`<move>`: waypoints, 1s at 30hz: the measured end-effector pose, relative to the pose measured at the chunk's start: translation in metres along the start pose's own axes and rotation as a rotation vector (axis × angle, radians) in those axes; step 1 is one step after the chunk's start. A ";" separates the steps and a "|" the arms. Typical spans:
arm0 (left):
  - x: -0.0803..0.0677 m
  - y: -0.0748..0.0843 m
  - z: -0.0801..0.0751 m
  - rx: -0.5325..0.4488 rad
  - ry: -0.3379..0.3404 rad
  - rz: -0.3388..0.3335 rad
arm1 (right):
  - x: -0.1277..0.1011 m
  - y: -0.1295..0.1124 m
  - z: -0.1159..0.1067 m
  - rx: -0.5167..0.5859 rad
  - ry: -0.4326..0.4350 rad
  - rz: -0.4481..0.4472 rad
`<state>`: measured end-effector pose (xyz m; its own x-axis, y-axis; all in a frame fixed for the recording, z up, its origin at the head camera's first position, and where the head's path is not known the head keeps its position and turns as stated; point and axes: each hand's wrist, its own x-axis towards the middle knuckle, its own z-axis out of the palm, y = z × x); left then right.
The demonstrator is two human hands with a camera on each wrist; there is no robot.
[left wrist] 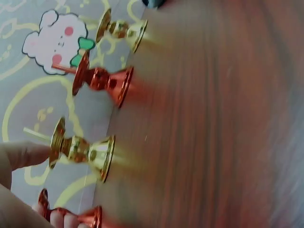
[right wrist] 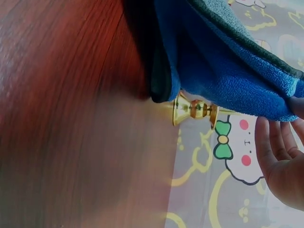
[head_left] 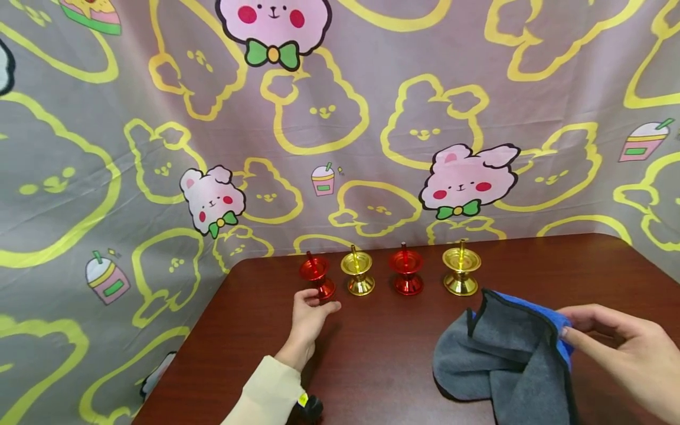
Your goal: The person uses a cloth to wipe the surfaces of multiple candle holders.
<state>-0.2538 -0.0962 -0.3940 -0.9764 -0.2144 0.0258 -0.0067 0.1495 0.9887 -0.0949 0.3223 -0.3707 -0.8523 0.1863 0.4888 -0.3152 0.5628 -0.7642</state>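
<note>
Four small candle holders stand in a row at the back of the dark wooden table [head_left: 372, 366]: red [head_left: 317, 277], gold [head_left: 357, 273], red [head_left: 406, 273], gold [head_left: 461, 271]. My left hand [head_left: 321, 300] holds the leftmost red holder low on its stem. The left wrist view shows the fingertips [left wrist: 59, 219] around that red holder [left wrist: 71, 216], with the gold one [left wrist: 83, 149] beside it. My right hand [head_left: 571, 327] pinches the edge of a grey and blue cloth [head_left: 510, 360], lifted at the front right. In the right wrist view the cloth [right wrist: 228, 57] hangs over a gold holder [right wrist: 192, 109].
A grey curtain [head_left: 340, 147] printed with pink bunnies and yellow outlines hangs right behind the holders and wraps around both sides. The table's left edge [head_left: 180, 354] runs diagonally. A small black object [head_left: 310, 406] sits by my left sleeve.
</note>
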 end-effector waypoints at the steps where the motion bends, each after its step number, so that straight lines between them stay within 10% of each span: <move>1: -0.002 0.000 0.001 0.000 -0.030 0.005 | 0.000 -0.001 0.001 0.002 -0.004 0.003; 10: 0.013 0.005 0.036 -0.003 -0.234 0.039 | -0.007 -0.005 0.008 -0.049 -0.065 0.065; 30: 0.046 -0.002 0.077 0.110 -0.048 0.106 | -0.012 -0.007 0.015 0.003 -0.151 -0.023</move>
<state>-0.3156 -0.0317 -0.4059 -0.9820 -0.1460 0.1199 0.0762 0.2747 0.9585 -0.0891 0.3039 -0.3773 -0.8979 0.0505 0.4374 -0.3361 0.5632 -0.7549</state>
